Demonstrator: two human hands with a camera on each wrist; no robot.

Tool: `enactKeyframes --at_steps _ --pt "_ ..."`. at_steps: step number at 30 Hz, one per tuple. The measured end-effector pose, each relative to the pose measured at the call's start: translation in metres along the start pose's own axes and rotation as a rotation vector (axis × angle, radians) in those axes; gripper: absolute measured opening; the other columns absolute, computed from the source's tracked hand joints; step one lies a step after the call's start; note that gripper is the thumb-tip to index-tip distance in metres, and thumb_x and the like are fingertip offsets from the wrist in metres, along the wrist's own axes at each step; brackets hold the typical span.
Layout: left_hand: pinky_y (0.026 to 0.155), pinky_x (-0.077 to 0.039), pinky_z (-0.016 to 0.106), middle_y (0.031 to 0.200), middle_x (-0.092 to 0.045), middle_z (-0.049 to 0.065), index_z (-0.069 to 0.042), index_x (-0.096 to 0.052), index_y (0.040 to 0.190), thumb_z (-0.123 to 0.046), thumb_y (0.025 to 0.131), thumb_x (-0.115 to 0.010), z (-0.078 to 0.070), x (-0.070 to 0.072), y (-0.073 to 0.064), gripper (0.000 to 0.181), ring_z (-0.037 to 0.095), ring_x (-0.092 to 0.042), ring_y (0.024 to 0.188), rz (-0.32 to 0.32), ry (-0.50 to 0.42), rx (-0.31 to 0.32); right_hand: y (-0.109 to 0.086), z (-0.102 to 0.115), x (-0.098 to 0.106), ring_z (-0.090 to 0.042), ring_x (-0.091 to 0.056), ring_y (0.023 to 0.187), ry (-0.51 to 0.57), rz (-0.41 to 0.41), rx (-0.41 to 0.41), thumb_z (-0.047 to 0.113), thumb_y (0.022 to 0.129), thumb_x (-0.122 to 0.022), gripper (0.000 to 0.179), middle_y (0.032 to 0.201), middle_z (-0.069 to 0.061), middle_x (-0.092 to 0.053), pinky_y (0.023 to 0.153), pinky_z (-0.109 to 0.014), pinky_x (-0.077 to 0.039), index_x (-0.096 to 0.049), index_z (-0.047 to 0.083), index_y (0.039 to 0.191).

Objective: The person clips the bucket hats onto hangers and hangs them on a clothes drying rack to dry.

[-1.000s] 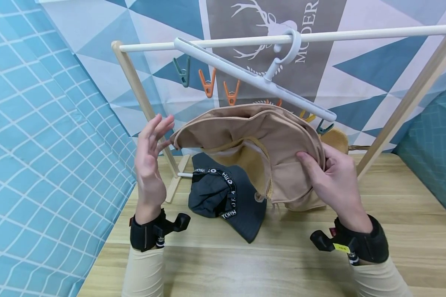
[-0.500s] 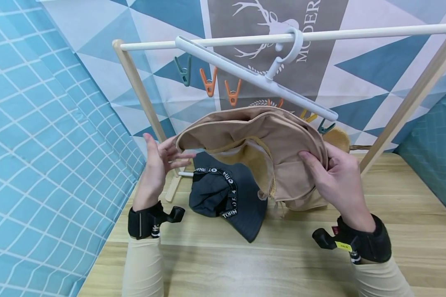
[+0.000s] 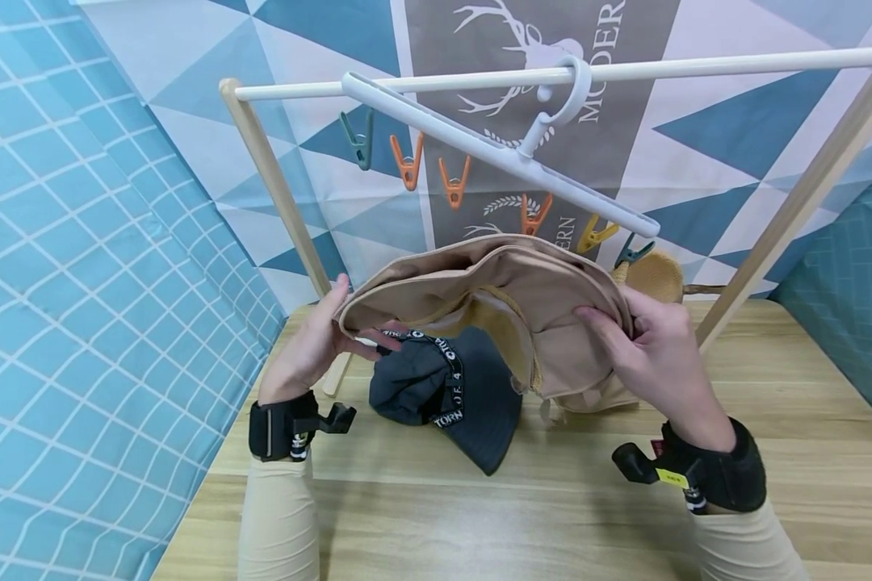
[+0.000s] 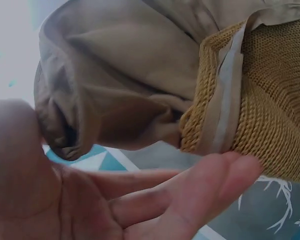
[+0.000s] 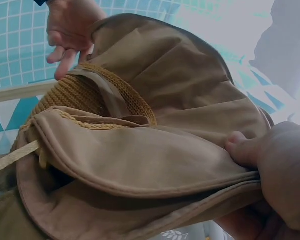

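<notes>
A tan fabric sun hat with a wide double brim is held up over the table, its opening towards me. The inside of its yellow woven crown shows in the left wrist view. My right hand pinches the right side of the brim, thumb on the near face and fingers behind it. At the left end of the brim is my left hand, its thumb beside the edge and its extended fingers reaching underneath. Below the sun hat a dark bucket hat with a lettered black band lies on the table.
A white hanger hooks over the rack's white rail. Several clothespins, among them an orange clothespin, hang below it. Behind the right hand is a yellow woven piece. Wooden posts flank the table.
My left hand has swung in from beside the brim to its left end, fingers now beneath it. The sun hat has dropped slightly, uncovering more of the clothespins. My right hand keeps its grip.
</notes>
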State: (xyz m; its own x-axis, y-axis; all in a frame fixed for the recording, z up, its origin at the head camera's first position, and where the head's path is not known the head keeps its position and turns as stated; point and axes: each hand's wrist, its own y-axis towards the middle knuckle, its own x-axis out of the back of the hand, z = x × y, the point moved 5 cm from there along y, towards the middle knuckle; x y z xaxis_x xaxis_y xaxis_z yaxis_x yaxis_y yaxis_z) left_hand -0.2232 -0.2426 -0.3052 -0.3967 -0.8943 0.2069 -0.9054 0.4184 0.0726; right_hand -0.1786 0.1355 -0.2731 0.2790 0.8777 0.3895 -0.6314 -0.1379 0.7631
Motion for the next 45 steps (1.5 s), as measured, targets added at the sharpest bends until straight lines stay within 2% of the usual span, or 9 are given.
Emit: enactKeyframes --at_steps 7,10,17,21,25,29,32,35,45 --pt "0.088 -0.07 0.039 0.13 -0.081 0.029 0.004 -0.05 0.165 -0.069 0.118 -0.033 0.01 -0.024 0.009 0.088 0.019 -0.086 0.101 0.249 0.113 0.11 0.001 0.0 0.0 0.008 -0.045 0.06 -0.011 0.057 0.108 -0.018 0.088 -0.081 0.022 0.07 -0.004 -0.064 0.05 -0.015 -0.032 -0.079 -0.006 0.106" --pt "0.09 -0.07 0.04 0.128 -0.081 0.03 0.0 -0.053 0.163 -0.067 0.119 -0.031 0.013 -0.034 0.015 0.083 0.021 -0.086 0.1 0.285 0.116 0.135 -0.001 0.0 -0.001 0.008 -0.042 0.06 -0.007 0.095 0.167 -0.013 0.092 -0.082 0.019 0.07 0.0 -0.06 0.051 -0.015 -0.031 -0.08 -0.005 0.109" --pt "0.081 -0.067 0.031 0.107 -0.082 0.007 -0.001 -0.063 0.155 -0.035 0.123 -0.045 0.016 -0.041 0.021 0.05 0.012 -0.079 0.083 0.184 0.121 0.139 -0.002 -0.001 -0.001 0.008 -0.05 0.065 -0.014 0.13 0.192 0.014 0.108 -0.076 0.02 0.078 -0.008 -0.073 0.052 -0.012 -0.036 -0.078 -0.006 0.11" --pt "0.087 -0.062 0.023 0.144 -0.074 0.02 -0.003 -0.054 0.166 -0.023 0.12 -0.053 0.013 -0.041 0.022 0.05 0.015 -0.076 0.107 0.101 0.156 0.139 -0.002 -0.001 -0.002 0.01 -0.058 0.069 -0.024 0.136 0.233 0.043 0.115 -0.062 0.052 0.084 -0.013 -0.079 0.054 -0.011 -0.039 -0.077 -0.007 0.111" --pt "0.092 -0.054 0.014 0.167 -0.06 0.021 0.0 -0.051 0.167 -0.025 0.12 -0.055 0.014 -0.038 0.024 0.054 0.019 -0.064 0.133 0.037 0.239 0.162 -0.001 0.001 -0.003 0.006 -0.069 0.072 -0.032 0.134 0.279 0.051 0.115 -0.055 0.061 0.091 -0.016 -0.084 0.058 -0.011 -0.047 -0.079 -0.006 0.112" --pt "0.072 -0.045 0.019 0.113 -0.076 0.013 0.0 -0.07 0.149 -0.028 0.122 -0.05 0.017 -0.038 0.024 0.045 0.015 -0.063 0.088 0.093 0.342 0.165 -0.002 0.003 -0.005 0.003 -0.065 0.066 -0.047 0.137 0.323 0.048 0.117 -0.053 0.058 0.089 -0.013 -0.084 0.056 -0.011 -0.045 -0.08 -0.003 0.109" --pt "0.064 -0.036 0.025 0.073 -0.055 -0.002 -0.005 -0.082 0.107 -0.039 0.122 -0.048 0.02 -0.038 0.022 0.05 0.013 -0.046 0.062 0.139 0.425 0.161 -0.002 0.004 -0.007 0.002 -0.061 0.063 -0.05 0.139 0.353 0.046 0.118 -0.054 0.055 0.087 -0.012 -0.084 0.054 -0.013 -0.041 -0.08 -0.001 0.108" --pt "0.062 -0.033 0.026 0.06 -0.043 -0.009 -0.013 -0.068 0.074 -0.046 0.12 -0.049 0.021 -0.038 0.02 0.06 0.013 -0.041 0.056 0.143 0.489 0.161 -0.002 0.005 -0.008 0.002 -0.059 0.062 -0.058 0.142 0.361 0.045 0.118 -0.054 0.054 0.087 -0.011 -0.084 0.053 -0.013 -0.039 -0.08 -0.001 0.107" --pt "0.061 -0.031 0.025 0.059 -0.042 -0.007 -0.003 -0.077 0.083 -0.031 0.119 -0.053 0.019 -0.037 0.022 0.052 0.013 -0.041 0.056 0.124 0.569 0.147 -0.002 0.005 -0.007 0.005 -0.057 0.064 -0.066 0.146 0.342 0.046 0.117 -0.054 0.055 0.084 -0.009 -0.083 0.054 -0.012 -0.039 -0.08 -0.001 0.104"
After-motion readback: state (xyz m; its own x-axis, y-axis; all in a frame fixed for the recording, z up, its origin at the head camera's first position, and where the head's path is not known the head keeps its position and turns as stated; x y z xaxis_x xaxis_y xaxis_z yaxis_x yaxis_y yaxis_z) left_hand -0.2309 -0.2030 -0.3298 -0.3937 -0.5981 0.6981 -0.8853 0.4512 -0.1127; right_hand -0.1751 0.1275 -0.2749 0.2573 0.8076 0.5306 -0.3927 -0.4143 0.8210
